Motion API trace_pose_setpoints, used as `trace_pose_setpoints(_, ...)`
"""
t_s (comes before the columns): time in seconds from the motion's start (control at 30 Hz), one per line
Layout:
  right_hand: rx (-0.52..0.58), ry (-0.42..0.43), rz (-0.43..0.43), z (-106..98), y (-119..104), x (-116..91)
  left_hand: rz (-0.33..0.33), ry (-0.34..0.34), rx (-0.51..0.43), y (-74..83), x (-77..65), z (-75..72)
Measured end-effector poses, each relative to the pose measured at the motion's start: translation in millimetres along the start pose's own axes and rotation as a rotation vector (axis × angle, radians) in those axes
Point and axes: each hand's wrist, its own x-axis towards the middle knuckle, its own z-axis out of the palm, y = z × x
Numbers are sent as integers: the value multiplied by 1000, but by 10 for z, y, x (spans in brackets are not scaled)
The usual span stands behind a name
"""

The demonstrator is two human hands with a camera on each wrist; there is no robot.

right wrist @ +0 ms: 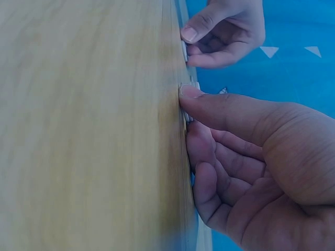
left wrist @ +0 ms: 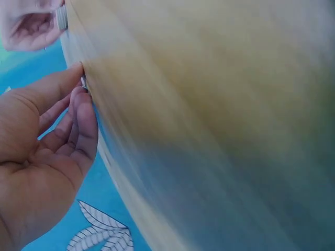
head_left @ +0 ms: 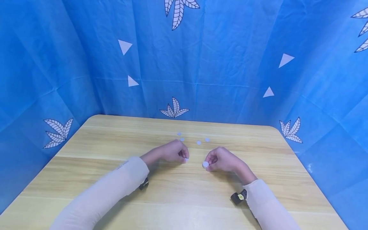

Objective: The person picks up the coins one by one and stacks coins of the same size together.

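Near the middle of the table my left hand point(head_left: 174, 151) pinches a small white disc point(head_left: 187, 160) between thumb and fingers. Its thin edge point(left wrist: 84, 82) shows at the fingertips in the left wrist view. A short way to the right, my right hand point(head_left: 225, 160) grips a short stack of white discs point(head_left: 205, 164) at the tabletop. In the left wrist view several layers show along the side of that stack point(left wrist: 62, 19). In the right wrist view, the right thumb point(right wrist: 230, 112) and fingers partly cover it. The two hands are apart.
Several loose white discs lie flat beyond the hands, among them one disc point(head_left: 198, 142) and another disc point(head_left: 207, 140). The light wooden table point(head_left: 172, 198) has rounded far corners. Behind and beside it hangs a blue patterned curtain point(head_left: 230, 70).
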Motion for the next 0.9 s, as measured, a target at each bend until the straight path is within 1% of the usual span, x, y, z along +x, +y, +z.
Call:
trace_pose_setpoints(0.17,-17,4,11,-7,-22,-8,12,-34,36,118,6,27)
trace_pose_setpoints(0.33,-29,7,11,-5,-31,-12,14,-44,37,171,34,59)
trace_pose_setpoints(0.53,-32,9,16,4,-34,-10,11,-48,26,180,54,80)
trace_pose_setpoints(0.67,-29,8,17,9,-22,-3,12,-39,24,167,48,90)
trace_pose_setpoints(0.77,-22,9,10,12,-12,2,21,-26,1,145,36,98)
trace_pose_setpoints(0.9,-11,9,0,15,1,10,16,-13,-47,108,14,106)
